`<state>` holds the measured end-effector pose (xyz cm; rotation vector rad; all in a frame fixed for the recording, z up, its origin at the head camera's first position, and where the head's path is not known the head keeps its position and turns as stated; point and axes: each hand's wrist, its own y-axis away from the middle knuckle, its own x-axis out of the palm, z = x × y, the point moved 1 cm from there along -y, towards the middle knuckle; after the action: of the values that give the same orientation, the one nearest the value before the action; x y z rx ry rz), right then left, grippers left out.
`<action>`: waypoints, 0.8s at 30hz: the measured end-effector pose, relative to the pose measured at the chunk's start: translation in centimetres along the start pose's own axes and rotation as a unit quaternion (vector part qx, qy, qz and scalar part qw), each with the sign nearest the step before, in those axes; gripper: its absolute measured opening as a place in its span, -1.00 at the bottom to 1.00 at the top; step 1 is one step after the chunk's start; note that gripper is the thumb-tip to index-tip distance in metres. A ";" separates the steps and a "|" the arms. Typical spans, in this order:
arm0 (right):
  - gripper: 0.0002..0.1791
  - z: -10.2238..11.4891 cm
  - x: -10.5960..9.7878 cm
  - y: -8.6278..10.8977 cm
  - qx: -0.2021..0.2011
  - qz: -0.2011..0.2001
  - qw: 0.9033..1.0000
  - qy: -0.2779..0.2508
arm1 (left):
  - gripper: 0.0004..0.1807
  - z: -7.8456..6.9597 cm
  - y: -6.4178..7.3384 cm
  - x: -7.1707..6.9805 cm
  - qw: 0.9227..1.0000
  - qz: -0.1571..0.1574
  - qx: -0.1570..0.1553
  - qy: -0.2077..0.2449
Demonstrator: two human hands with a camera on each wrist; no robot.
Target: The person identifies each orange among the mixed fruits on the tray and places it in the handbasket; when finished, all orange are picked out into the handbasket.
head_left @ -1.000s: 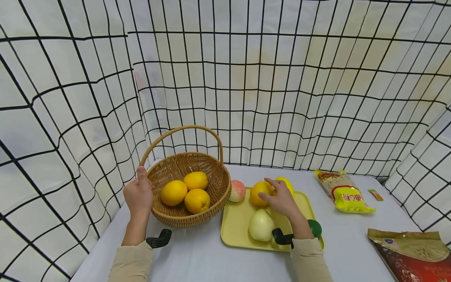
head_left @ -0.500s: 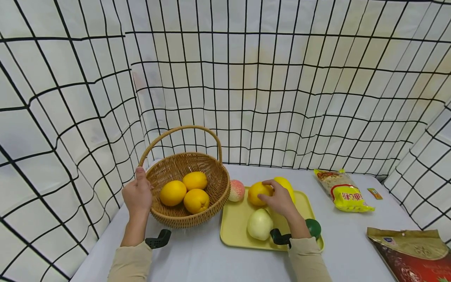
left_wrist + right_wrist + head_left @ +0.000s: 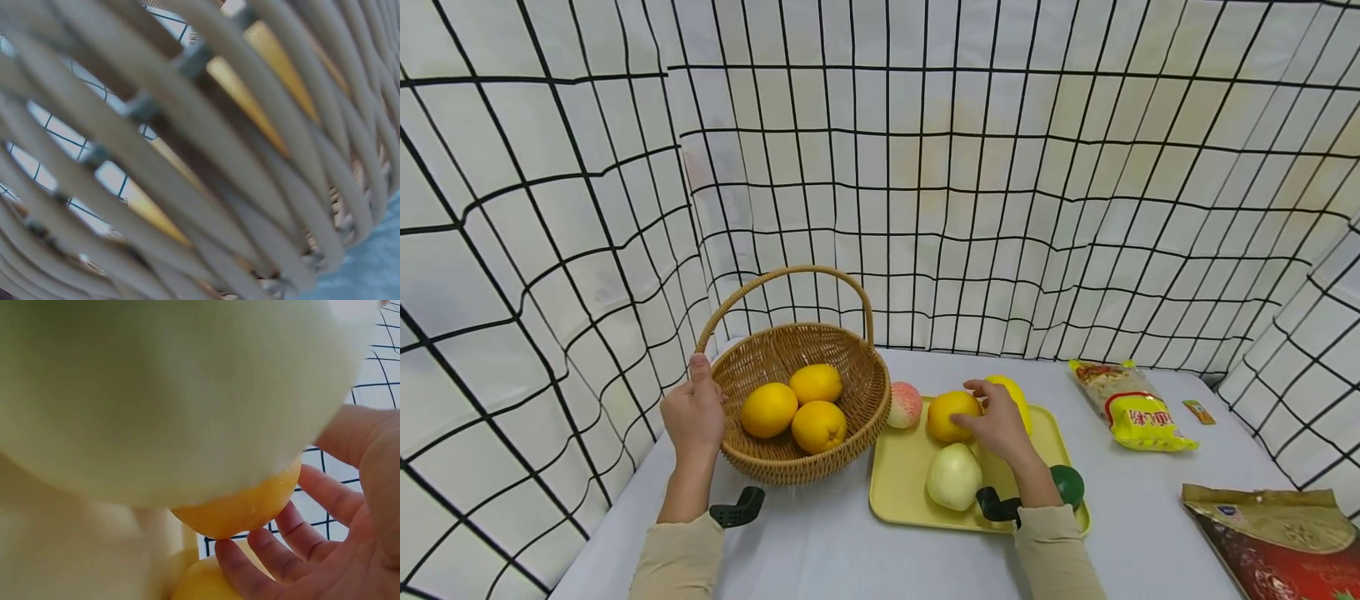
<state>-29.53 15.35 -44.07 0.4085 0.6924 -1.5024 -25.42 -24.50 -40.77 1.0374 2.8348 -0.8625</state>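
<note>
In the head view, my left hand [image 3: 694, 417] grips the left side of the wicker basket [image 3: 775, 468] where its handle meets the rim, thumb pointing up. Inside lie three oranges [image 3: 770, 410]. The left wrist view is filled by the basket's weave [image 3: 187, 112]; the hand is not visible there. Over the yellow tray [image 3: 897, 500], my right hand [image 3: 1002, 429] reaches to an orange [image 3: 950, 417], its fingers spread and mostly straight. In the right wrist view, some fingertips touch the orange [image 3: 244, 509]; the thumb's end is hidden behind a pale green fruit [image 3: 175, 400].
On the tray the pale green fruit [image 3: 953, 477] lies nearer me, a yellow fruit [image 3: 1011, 398] behind my hand, a green round thing [image 3: 1067, 485] by my wrist. A peach [image 3: 905, 406] sits beside the basket. Rightward are a noodle bag [image 3: 1138, 412], a small packet [image 3: 1198, 412] and a red-gold pouch [image 3: 1277, 537].
Half a second ago the right fingers lay closer over the orange; now they are slightly more spread. The orange has shifted a little left since a second ago. The left hand keeps its hold.
</note>
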 end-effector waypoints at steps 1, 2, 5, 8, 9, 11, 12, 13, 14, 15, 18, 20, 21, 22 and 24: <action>-0.42 0.0 0.0 0.0 0.003 0.004 1.000 0.001 | -0.09 0.0 0.0 0.0 1.000 0.000 0.000 0.000; -0.41 0.0 0.0 0.0 0.007 0.008 1.000 0.000 | -0.09 0.0 0.0 0.0 1.000 0.001 -0.001 -0.001; -0.42 0.0 -0.1 0.1 0.019 0.020 1.000 0.001 | -0.11 0.0 0.0 0.0 1.000 0.001 -0.002 -0.002; -0.42 0.0 0.0 0.1 0.024 0.029 0.999 -0.006 | -0.15 -0.1 0.0 0.0 1.000 0.001 -0.002 -0.001; -0.41 0.0 0.0 0.1 0.023 0.032 0.999 -0.009 | -0.15 -0.1 0.0 0.0 1.000 0.001 -0.002 0.000; -0.39 0.0 0.1 0.1 0.022 0.039 0.999 -0.014 | -0.16 -0.1 0.0 0.0 1.000 0.001 -0.003 0.001; -0.37 0.0 0.2 0.1 0.022 0.042 0.999 -0.017 | -0.16 -0.1 0.0 0.0 1.000 0.001 -0.004 0.002; -0.36 0.0 0.2 0.1 0.020 0.044 0.999 -0.017 | -0.16 -0.1 0.0 0.0 1.000 0.001 -0.005 0.002; -0.34 -0.1 0.3 0.1 0.019 0.047 0.999 -0.017 | -0.16 -0.1 0.0 -0.1 1.000 0.002 -0.005 0.001; -0.32 -0.1 0.3 0.1 0.018 0.050 0.998 -0.016 | -0.16 -0.1 0.0 -0.1 1.000 0.002 -0.006 0.001; -0.28 -0.2 0.4 0.1 0.014 0.057 0.998 -0.012 | -0.16 -0.1 0.0 -0.1 1.000 0.002 -0.006 0.000; -0.27 -0.3 0.4 0.1 0.011 0.064 0.998 -0.010 | -0.15 -0.1 0.0 0.0 1.000 0.003 -0.006 -0.002; -0.26 -0.2 0.5 0.1 0.011 0.067 0.998 -0.012 | -0.15 -0.1 0.0 0.0 1.000 0.003 -0.006 -0.002; -0.26 -0.2 0.5 0.1 0.010 0.071 0.997 -0.013 | -0.15 -0.1 0.0 0.0 1.000 0.003 -0.007 -0.003; -0.25 -0.2 0.6 0.1 0.012 0.077 0.997 -0.012 | -0.15 -0.1 0.0 0.0 1.000 0.004 -0.007 -0.002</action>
<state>-29.50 15.05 -44.64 0.4515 0.6114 -1.3681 -25.39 -24.47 -40.66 1.0420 2.8276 -0.8411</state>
